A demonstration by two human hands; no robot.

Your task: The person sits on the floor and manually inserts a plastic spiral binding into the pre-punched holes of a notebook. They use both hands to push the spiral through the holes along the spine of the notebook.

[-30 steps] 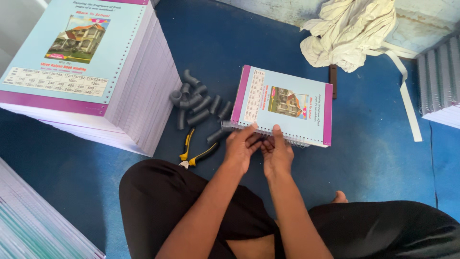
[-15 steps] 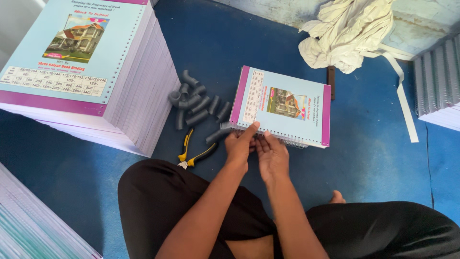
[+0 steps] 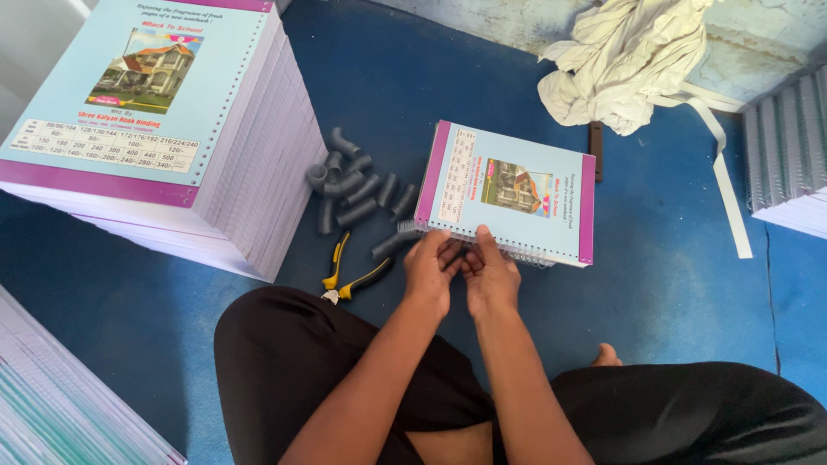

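Both my hands meet at the notebook's near edge: left hand (image 3: 433,269) and right hand (image 3: 493,274) pinching the wire binding (image 3: 482,245), which runs left to right. The notebook (image 3: 508,191) lies just ahead, pliers (image 3: 349,277) nearer my left.

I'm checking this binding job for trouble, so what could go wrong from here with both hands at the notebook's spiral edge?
Both the left hand and right hand pinch at the wire spiral of the notebook, so a wire end might prick a finger. The pliers lie close by the knee and could be knelt on. The loose grey tube pieces might roll or scatter if the notebook shifts.
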